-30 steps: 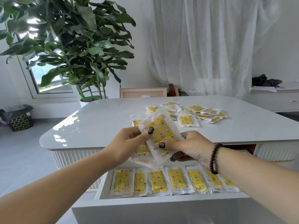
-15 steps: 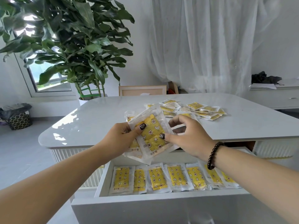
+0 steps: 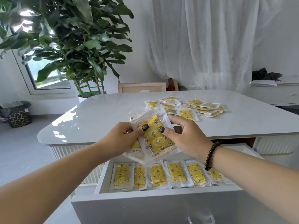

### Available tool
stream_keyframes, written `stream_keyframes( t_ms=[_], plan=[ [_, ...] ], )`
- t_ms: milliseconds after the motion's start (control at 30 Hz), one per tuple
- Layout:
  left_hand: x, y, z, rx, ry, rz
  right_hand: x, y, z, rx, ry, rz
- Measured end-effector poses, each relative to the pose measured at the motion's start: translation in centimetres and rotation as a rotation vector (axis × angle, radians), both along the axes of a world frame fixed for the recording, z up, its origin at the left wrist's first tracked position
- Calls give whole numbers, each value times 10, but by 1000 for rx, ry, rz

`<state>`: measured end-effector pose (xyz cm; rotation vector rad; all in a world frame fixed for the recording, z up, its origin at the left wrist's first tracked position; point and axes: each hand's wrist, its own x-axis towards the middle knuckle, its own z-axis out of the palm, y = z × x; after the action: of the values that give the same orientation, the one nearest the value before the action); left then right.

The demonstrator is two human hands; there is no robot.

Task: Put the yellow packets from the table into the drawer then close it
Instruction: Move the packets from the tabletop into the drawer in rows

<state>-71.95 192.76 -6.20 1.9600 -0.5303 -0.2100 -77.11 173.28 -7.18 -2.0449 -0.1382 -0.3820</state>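
Two hands, left hand [image 3: 119,139] and right hand [image 3: 186,139], both pinching a packet stack [image 3: 155,139] above the open drawer [image 3: 161,202], more packets [image 3: 194,107] far on table [image 3: 97,117].

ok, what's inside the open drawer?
A row of yellow packets lies side by side in the drawer. The right forearm covers its right end, and the held packets hide the back.

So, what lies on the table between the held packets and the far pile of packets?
Head view: one single packet lies between the held packets and the pile.
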Motion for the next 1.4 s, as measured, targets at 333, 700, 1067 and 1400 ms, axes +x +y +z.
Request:
stream_keyframes(
  t_ms=[333, 700, 1067, 1400],
  plan=[
    [-4, 0, 4, 109, -38, -29, 12, 12, -5, 247, 167, -61],
    [28, 15, -7, 45, 109, 131, 42, 22, -12, 241, 316, 155],
    [50, 47, -24, 427, -148, 176, 80, 2, -83, 4, 845, 42],
    [55, 46, -30, 580, -151, 78, 118, 16, -142, -152, 873, -199]
  ],
)
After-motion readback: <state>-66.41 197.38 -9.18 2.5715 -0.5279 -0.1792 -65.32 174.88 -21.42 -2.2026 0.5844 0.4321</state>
